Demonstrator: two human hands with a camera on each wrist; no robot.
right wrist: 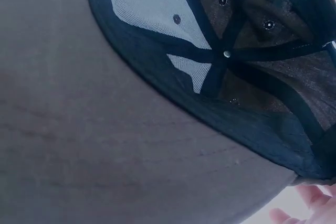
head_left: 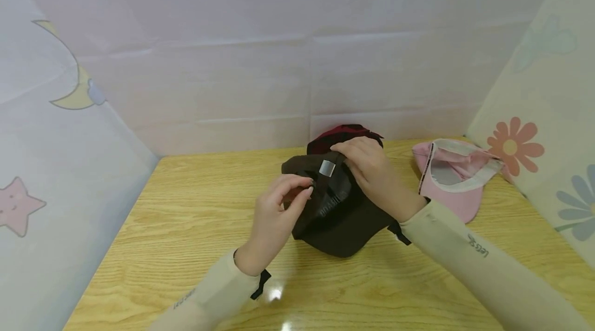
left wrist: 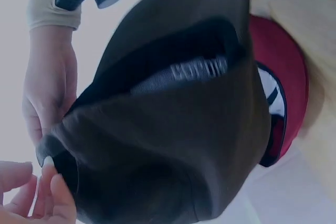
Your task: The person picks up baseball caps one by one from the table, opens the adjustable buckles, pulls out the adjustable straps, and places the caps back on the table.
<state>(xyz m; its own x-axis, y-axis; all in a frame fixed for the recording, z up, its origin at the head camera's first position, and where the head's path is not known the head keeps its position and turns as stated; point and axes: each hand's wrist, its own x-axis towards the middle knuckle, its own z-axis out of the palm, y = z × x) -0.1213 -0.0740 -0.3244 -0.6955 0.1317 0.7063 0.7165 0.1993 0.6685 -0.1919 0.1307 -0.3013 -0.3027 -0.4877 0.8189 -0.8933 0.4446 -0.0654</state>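
A dark brown baseball cap (head_left: 353,233) is held tilted above the table, its back strap and metal buckle (head_left: 327,168) facing up in the head view. My right hand (head_left: 369,166) grips the cap's edge beside the buckle. The left hand (head_left: 276,212) has thumb and fingertips pinched together at the strap opening, left of the buckle. Left wrist view shows those fingertips (left wrist: 50,169) at the cap's edge. The dark lining and a pale inner panel (right wrist: 152,3) fill much of the right wrist view, beyond the brown brim (right wrist: 105,145).
Behind the brown cap is a dark red and black cap (head_left: 346,130), partly hidden; its red brim (left wrist: 289,72) shows in the left wrist view. A pink cap (head_left: 451,207) lies open side up at the right. The wooden table (head_left: 186,227) meets cloth walls at back and sides.
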